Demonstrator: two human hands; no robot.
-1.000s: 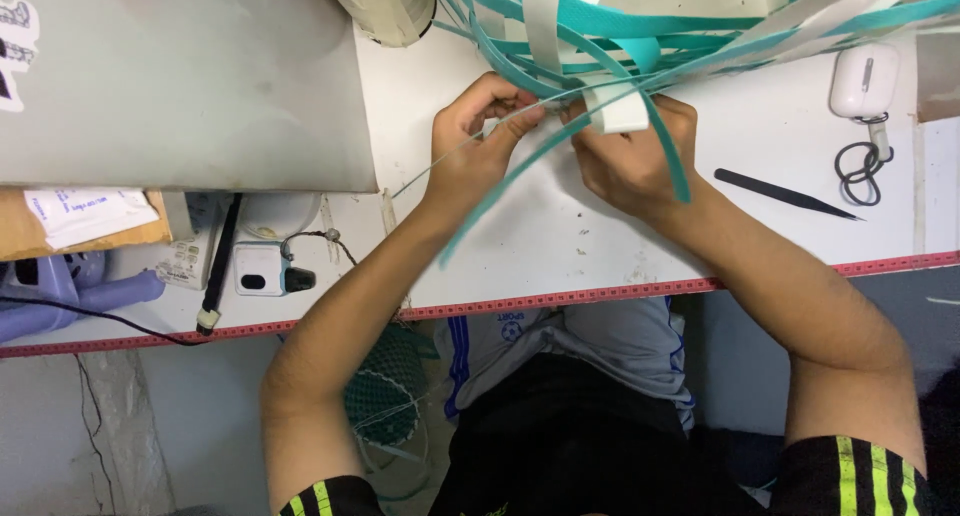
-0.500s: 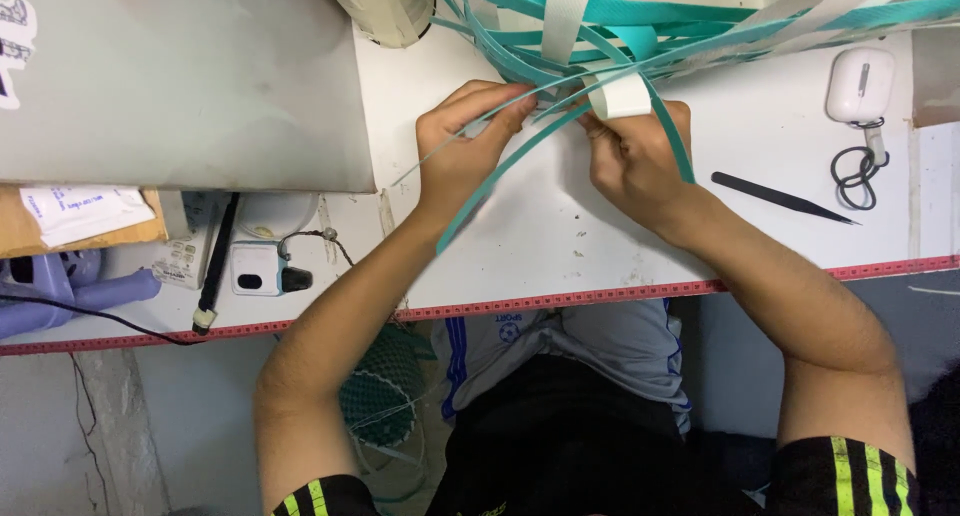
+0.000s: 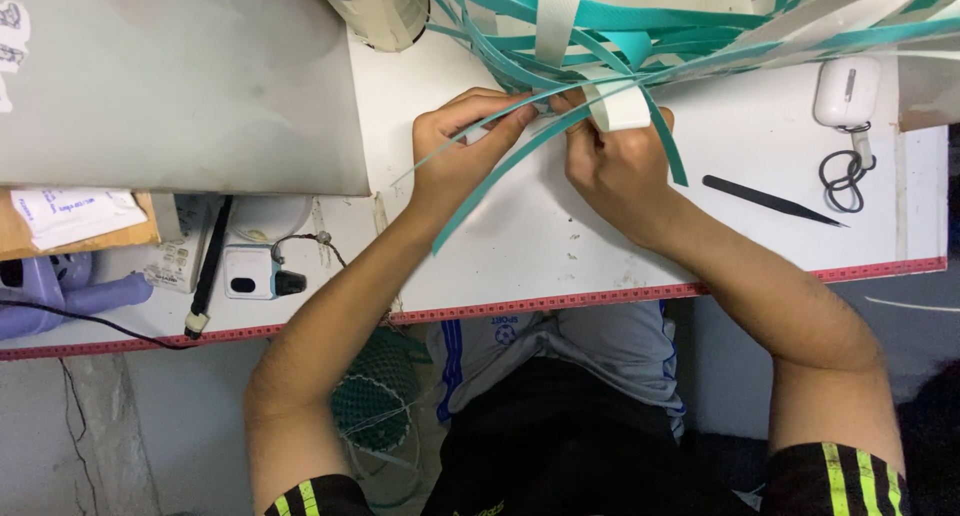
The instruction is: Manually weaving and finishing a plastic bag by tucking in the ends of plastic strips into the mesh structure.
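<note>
A loose weave of teal and white flat strips (image 3: 640,31) spreads over the far side of a white table (image 3: 560,236). My left hand (image 3: 462,146) pinches a thin teal strip (image 3: 500,161) that slants down to the left across the table. My right hand (image 3: 615,161) grips strips at the weave's near edge, with a white strip (image 3: 622,106) looped over its fingers. The two hands are close together, fingertips almost touching.
Black tweezers (image 3: 768,199) lie right of my right hand. A white earbud case (image 3: 846,88) with a black cord sits at far right. A taped cup (image 3: 385,11) stands at the back. A grey board (image 3: 170,86) covers the left; a red measuring tape (image 3: 600,296) lines the table's near edge.
Both hands have shifted slightly away from me, toward the weave. The left hand has slid along the teal strip and closed in on the right hand.
</note>
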